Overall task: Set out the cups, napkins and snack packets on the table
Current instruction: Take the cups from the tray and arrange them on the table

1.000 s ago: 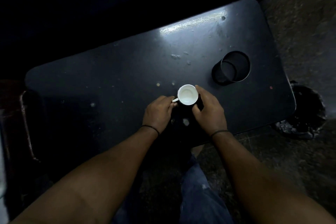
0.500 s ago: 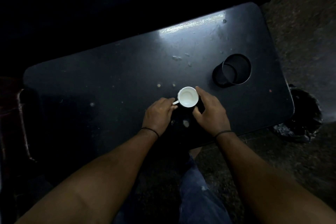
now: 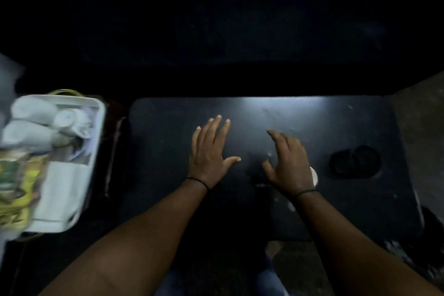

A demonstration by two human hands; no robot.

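Note:
My left hand (image 3: 211, 151) hovers flat over the dark table (image 3: 264, 113), fingers spread, holding nothing. My right hand (image 3: 287, 161) is beside it with fingers loosely curled and apart, also holding nothing. A small white cup (image 3: 314, 175) stands on the table just right of my right wrist, mostly hidden behind the hand. At the far left a white tray (image 3: 97, 127) holds white cups (image 3: 36, 113), folded white napkins (image 3: 62, 190) and yellow-green snack packets (image 3: 16, 182), all blurred.
A black round holder (image 3: 355, 162) lies on the table's right part. Rough floor (image 3: 420, 127) shows beyond the table's right edge, and a dark bag (image 3: 430, 230) sits at the lower right. My knees are below the table's near edge.
Both hands have let go of the white cup and opened; it stands on the table. The view has swung left, bringing the tray into sight.

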